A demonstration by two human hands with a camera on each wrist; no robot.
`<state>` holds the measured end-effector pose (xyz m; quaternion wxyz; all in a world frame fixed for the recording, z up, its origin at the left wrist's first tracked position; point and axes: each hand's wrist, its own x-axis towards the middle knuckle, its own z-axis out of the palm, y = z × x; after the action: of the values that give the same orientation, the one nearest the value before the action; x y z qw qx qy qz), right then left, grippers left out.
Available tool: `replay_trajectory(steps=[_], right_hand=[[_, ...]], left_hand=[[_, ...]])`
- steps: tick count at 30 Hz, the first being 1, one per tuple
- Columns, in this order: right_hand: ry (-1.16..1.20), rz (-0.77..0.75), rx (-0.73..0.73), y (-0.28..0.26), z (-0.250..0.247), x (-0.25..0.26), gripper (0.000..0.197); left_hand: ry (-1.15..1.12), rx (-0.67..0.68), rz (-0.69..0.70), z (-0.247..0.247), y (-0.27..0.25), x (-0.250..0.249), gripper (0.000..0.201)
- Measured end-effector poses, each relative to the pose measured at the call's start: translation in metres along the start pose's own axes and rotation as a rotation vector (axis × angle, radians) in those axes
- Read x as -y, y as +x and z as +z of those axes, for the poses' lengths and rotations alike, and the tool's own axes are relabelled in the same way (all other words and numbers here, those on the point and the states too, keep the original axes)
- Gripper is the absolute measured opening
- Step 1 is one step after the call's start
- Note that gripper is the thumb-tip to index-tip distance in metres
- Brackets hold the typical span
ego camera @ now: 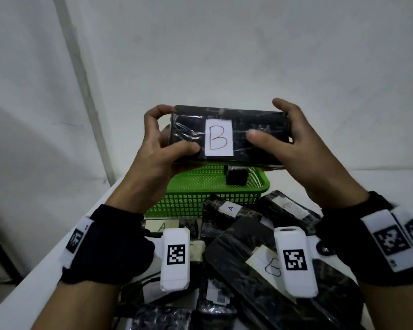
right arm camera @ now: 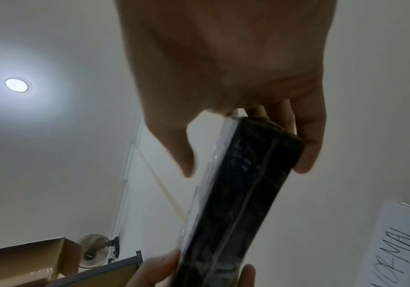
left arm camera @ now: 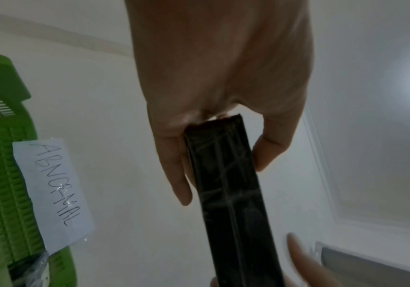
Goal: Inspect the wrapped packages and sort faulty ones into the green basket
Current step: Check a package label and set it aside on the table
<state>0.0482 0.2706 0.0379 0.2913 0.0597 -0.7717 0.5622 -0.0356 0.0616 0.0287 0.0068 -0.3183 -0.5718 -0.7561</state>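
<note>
A black film-wrapped package (ego camera: pixel 255 126) with a white label marked B is held up above the green basket (ego camera: pixel 196 198). My left hand (ego camera: pixel 160 148) grips its left end, thumb on the front face and fingers curled behind. My right hand (ego camera: pixel 284 141) grips the right end the same way. In the left wrist view the package (left arm camera: pixel 226 190) shows edge-on between thumb and fingers. The right wrist view gives the same edge-on package (right arm camera: pixel 238 196). A small black package (ego camera: pixel 236 176) lies inside the basket. A paper label reading ABNORMAL (left arm camera: pixel 53 194) is stuck on the basket's wall (left arm camera: pixel 0 194).
Several more wrapped black packages lie heaped on the white table (ego camera: pixel 22 289) in front of the basket, labelled A (ego camera: pixel 231 208), A (ego camera: pixel 162 226) and G (ego camera: pixel 272 267). A white wall stands close behind. A cardboard box (right arm camera: pixel 26 262) and a fan (right arm camera: pixel 95 250) are off to one side.
</note>
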Motion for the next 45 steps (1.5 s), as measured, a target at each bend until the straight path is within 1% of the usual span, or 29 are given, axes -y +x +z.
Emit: replay_trajectory(steps=[2,5,7,9,10,12,14,15,17,18,19,20,22,24,26,27,29,33,36,39,42,45], right_hand=[[-0.025,-0.025,-0.041,0.001,0.000,-0.003,0.077],[-0.036,-0.062,-0.073,0.004,-0.001,-0.009,0.067],[-0.024,-0.064,-0.079,0.006,-0.003,-0.013,0.066],[0.012,-0.055,-0.078,0.007,-0.004,-0.014,0.070],[0.033,-0.051,-0.073,0.007,-0.005,-0.015,0.072],[0.041,-0.050,-0.065,0.006,-0.006,-0.013,0.070],[-0.045,-0.043,-0.092,0.006,-0.006,-0.013,0.069],[-0.141,-0.038,-0.119,0.006,-0.007,-0.013,0.072],[-0.420,-0.069,-0.134,0.004,-0.010,-0.011,0.087],[-0.515,-0.112,-0.098,0.001,-0.011,-0.009,0.095],[-0.544,-0.152,-0.035,0.000,-0.013,-0.005,0.101],[-0.515,-0.165,0.046,-0.002,-0.012,-0.001,0.105],[-0.434,-0.123,0.204,-0.005,-0.009,0.002,0.110],[-0.386,-0.117,0.297,-0.005,-0.005,0.000,0.108],[-0.285,-0.139,0.306,-0.004,-0.006,-0.002,0.104],[-0.234,-0.144,0.297,-0.003,-0.007,-0.002,0.101],[-0.166,-0.163,0.275,0.000,-0.009,-0.005,0.096],[-0.165,-0.255,0.201,0.001,-0.006,-0.005,0.090],[-0.149,-0.297,0.180,-0.001,-0.004,-0.003,0.090],[-0.178,-0.321,0.232,-0.001,-0.002,-0.001,0.096],[-0.239,-0.307,0.297,-0.002,-0.002,-0.001,0.100],[-0.200,-0.252,0.377,-0.004,-0.004,0.000,0.095]], left_hand=[[0.025,-0.002,0.003,0.005,-0.001,0.002,0.063],[0.032,-0.057,-0.009,0.011,0.000,0.007,0.064],[0.039,-0.076,-0.006,0.012,0.001,0.010,0.067],[0.052,-0.088,0.012,0.014,0.000,0.010,0.066],[0.040,-0.097,0.011,0.014,0.000,0.009,0.061],[-0.036,-0.090,-0.031,0.014,-0.001,0.005,0.041],[-0.120,-0.073,-0.067,0.014,-0.002,0.003,0.025],[-0.112,-0.079,-0.044,0.015,-0.003,0.002,0.022],[-0.020,-0.108,0.055,0.018,-0.005,0.002,0.024],[0.029,-0.115,0.101,0.020,-0.006,0.003,0.029],[0.076,-0.113,0.140,0.023,-0.006,0.004,0.035],[0.118,-0.103,0.164,0.026,-0.008,0.005,0.041],[0.163,-0.060,0.172,0.031,-0.011,0.007,0.048],[0.168,0.014,0.132,0.035,-0.014,0.008,0.044],[0.199,0.088,0.101,0.038,-0.013,0.005,0.028],[0.201,0.117,0.094,0.038,-0.013,0.003,0.024],[0.179,0.151,0.078,0.037,-0.014,0.000,0.028],[0.152,0.154,0.069,0.035,-0.014,-0.005,0.038],[0.069,0.164,0.020,0.026,-0.013,-0.009,0.047],[0.010,0.128,-0.035,0.019,-0.011,-0.013,0.046],[0.052,0.098,-0.128,0.018,-0.009,-0.010,0.062],[0.069,0.131,-0.213,0.016,-0.008,-0.007,0.064]])
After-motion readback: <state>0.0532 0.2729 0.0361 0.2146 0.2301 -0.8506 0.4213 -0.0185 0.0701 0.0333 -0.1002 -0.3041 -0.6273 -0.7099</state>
